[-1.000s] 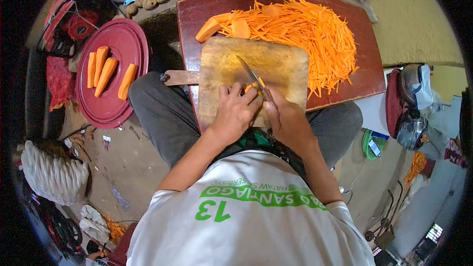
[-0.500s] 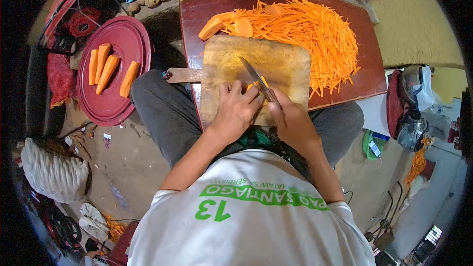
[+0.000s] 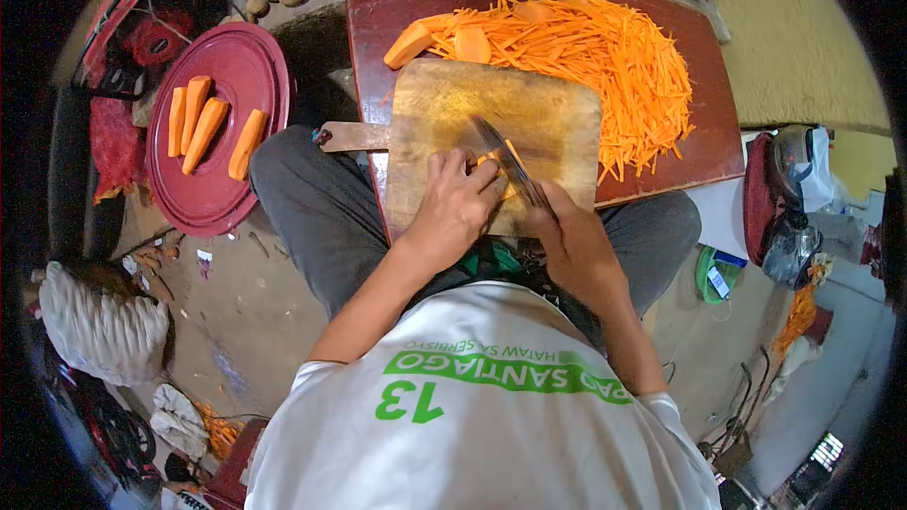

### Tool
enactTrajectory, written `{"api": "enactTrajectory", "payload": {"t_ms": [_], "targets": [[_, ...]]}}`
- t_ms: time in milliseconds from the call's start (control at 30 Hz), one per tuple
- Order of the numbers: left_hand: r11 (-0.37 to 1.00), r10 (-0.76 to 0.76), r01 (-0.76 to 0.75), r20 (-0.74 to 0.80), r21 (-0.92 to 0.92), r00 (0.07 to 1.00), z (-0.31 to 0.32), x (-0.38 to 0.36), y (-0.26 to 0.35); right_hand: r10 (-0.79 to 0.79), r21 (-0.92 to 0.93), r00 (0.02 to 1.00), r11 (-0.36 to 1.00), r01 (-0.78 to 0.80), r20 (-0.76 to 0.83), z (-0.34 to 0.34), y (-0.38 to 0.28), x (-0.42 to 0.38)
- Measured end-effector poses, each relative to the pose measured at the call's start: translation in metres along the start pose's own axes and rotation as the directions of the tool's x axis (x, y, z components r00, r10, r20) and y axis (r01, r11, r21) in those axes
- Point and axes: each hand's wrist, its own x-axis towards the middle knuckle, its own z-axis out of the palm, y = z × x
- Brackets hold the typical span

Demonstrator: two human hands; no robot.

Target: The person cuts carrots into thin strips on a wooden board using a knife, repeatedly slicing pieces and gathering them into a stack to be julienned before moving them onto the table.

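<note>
Left grip (image 3: 453, 210): held orange carrot slices (image 3: 487, 160), likely stiff and light, by the side
Right grip (image 3: 573, 238): held long metal knife (image 3: 511, 166)

The worn, stained wooden cutting board (image 3: 430, 104) lies partly over the table (image 3: 378, 19), its 1 handle pointing left. Above it, the slim, dark-bladed knife (image 3: 506, 159) slants with its tip away from the person. The orange cut carrot (image 3: 509, 191), partly hidden, lies on the board beside the blade, at both its sides.
</note>
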Motion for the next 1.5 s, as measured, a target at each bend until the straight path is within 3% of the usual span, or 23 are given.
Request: {"api": "enactTrajectory", "payload": {"t_ms": [133,233,333,433,633,833,933,1033,1133,1233,1333,1500], "targets": [[1.000,0.017,-0.017,0.013,-0.024,1.000,-0.001,-0.001,-0.004,0.054,-0.021,0.998,0.998,-0.054,-0.010,0.001,0.000,-0.042],[1.000,0.007,-0.007,0.003,-0.013,1.000,-0.006,0.002,0.002,-0.095,-0.227,0.993,0.971,0.076,-0.071,0.025,0.018,-0.018],[1.000,0.007,-0.007,0.005,-0.014,1.000,-0.005,0.001,0.002,-0.001,-0.067,0.998,0.998,0.005,0.060,0.019,0.010,0.021],[1.000,-0.001,0.001,0.012,-0.030,1.000,-0.008,0.002,0.003,0.135,-0.054,0.981,0.990,-0.128,0.139,0.003,-0.004,0.009],[0.999,0.030,-0.031,-0.029,-0.029,0.999,-0.009,0.002,0.000,0.046,-0.136,0.999,0.990,-0.048,-0.017,0.019,0.005,-0.035],[0.999,-0.004,0.005,0.023,-0.043,1.000,-0.012,0.001,0.001,0.019,-0.087,0.995,0.996,-0.011,0.096,0.015,0.009,0.017],[0.998,0.017,-0.017,0.001,-0.064,1.000,-0.010,-0.001,-0.004,0.123,-0.037,0.980,0.992,-0.119,0.159,-0.003,-0.003,-0.009],[0.998,0.058,-0.059,-0.040,-0.023,0.997,-0.010,0.000,-0.005,0.099,-0.055,0.994,0.994,-0.097,0.048,0.003,-0.003,-0.035],[0.998,0.032,-0.032,-0.002,0.052,0.999,-0.017,0.000,-0.001,0.090,-0.079,0.991,0.994,-0.082,0.103,0.017,0.001,-0.009],[0.999,0.032,-0.033,0.004,0.026,0.999,-0.015,0.000,-0.002,-0.028,-0.029,0.999,0.999,0.029,0.023,0.026,0.011,0.013],[0.998,0.060,-0.059,-0.030,0.017,0.998,-0.013,0.000,-0.005,0.085,-0.005,0.989,0.996,-0.085,0.121,0.009,0.004,0.001],[0.997,0.076,-0.076,-0.027,-0.003,0.997,-0.011,-0.003,-0.008,0.084,-0.108,0.994,0.991,-0.076,0.070,0.010,0.000,-0.027]]}}
